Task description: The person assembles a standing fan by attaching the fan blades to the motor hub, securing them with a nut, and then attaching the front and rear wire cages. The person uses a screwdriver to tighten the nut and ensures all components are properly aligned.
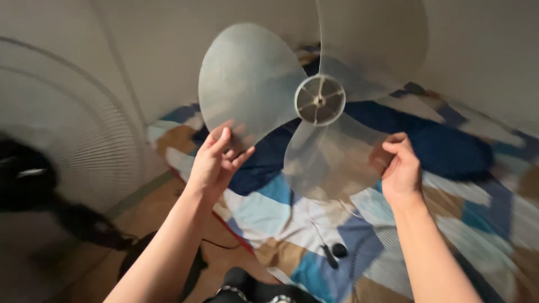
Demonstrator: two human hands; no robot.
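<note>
I hold a translucent three-bladed fan propeller (pixel 264 73) up in front of me, its round hub (pixel 319 100) facing me. My left hand (pixel 216 160) grips the lower edge of the left blade. My right hand (pixel 400 168) grips the right edge of the bottom blade. The third blade runs out of view at the top right.
A wire fan guard (pixel 84 129) and the dark fan body (pixel 28 179) stand blurred at the left. A patchwork blanket in blue, white and brown (pixel 460 185) covers the bed. A small screwdriver (pixel 327 253) and a dark round cap (pixel 339 249) lie on it. The floor is wooden (pixel 163 213).
</note>
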